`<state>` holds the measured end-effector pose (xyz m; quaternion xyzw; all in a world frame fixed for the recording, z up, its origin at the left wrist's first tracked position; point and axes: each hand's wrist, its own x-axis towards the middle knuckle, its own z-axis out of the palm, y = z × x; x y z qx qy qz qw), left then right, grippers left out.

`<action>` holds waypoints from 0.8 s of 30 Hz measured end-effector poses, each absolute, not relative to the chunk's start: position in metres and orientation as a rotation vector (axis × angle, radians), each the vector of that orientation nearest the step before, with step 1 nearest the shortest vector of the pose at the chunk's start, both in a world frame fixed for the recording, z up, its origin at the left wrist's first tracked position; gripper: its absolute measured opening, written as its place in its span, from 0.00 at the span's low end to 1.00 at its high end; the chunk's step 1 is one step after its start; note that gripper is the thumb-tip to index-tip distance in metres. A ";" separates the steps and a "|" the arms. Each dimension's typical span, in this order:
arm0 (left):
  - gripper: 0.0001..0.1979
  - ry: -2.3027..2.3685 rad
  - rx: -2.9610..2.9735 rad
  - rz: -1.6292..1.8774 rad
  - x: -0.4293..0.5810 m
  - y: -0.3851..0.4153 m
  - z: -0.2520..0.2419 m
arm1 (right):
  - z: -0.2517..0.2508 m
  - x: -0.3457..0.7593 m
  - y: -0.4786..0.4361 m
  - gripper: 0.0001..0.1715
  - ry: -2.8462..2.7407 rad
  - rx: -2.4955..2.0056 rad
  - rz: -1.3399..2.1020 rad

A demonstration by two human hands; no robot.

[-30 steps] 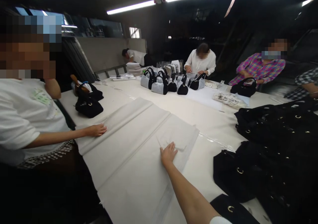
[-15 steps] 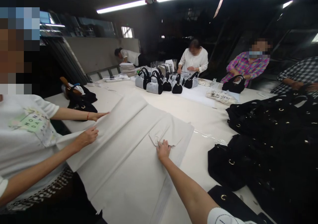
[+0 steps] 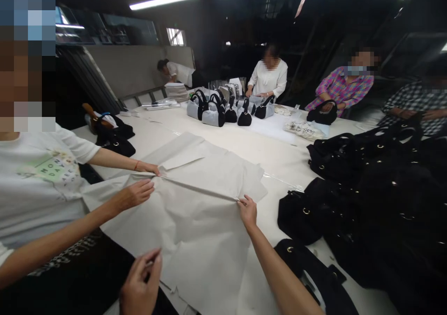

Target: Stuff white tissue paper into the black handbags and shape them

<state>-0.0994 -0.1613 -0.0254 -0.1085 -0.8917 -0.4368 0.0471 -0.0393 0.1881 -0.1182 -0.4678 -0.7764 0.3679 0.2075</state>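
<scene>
A large white paper sheet (image 3: 195,222) lies lifted over a stack of the same sheets on the long white table (image 3: 279,156). My right hand (image 3: 247,210) pinches the sheet's right edge, pulling it taut. My left hand (image 3: 141,282) grips the sheet's near edge at the bottom of the view. Across from me at the left, a co-worker in a white T-shirt holds the same sheet with both hands (image 3: 139,191), one on its far corner.
Black handbags (image 3: 366,184) are piled on the table to my right, one close to my right forearm. Grey-and-black bags (image 3: 216,112) stand mid-table. Other people sit at the far side. Another black bag (image 3: 113,140) lies at the left.
The co-worker and I have lifted the top sheet off the stack and pulled it toward me. My right hand went from flat to pinching, and my left hand came into view.
</scene>
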 end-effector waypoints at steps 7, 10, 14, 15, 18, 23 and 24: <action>0.16 -2.531 -0.804 -0.941 -0.244 -0.084 0.024 | -0.135 0.043 0.207 0.20 -1.963 -1.376 1.098; 0.20 -2.506 -0.869 -0.819 -0.289 -0.054 0.019 | -0.138 0.071 0.228 0.21 -1.856 -1.480 1.107; 0.28 -2.552 -0.874 -0.730 -0.333 -0.021 0.010 | -0.137 0.101 0.245 0.22 -1.767 -1.579 1.177; 0.30 -2.600 -0.877 -0.710 -0.344 -0.013 0.007 | -0.136 0.105 0.246 0.23 -1.747 -1.599 1.221; 0.37 -2.831 -0.821 -0.598 -0.383 0.009 -0.007 | -0.134 0.108 0.246 0.34 -1.646 -1.659 1.361; 0.43 -3.078 -0.741 -0.374 -0.445 0.027 -0.039 | -0.133 0.102 0.250 0.59 -1.482 -1.834 1.461; 0.44 -3.079 -0.735 -0.368 -0.454 0.028 -0.046 | -0.133 0.101 0.251 0.61 -1.459 -1.871 1.483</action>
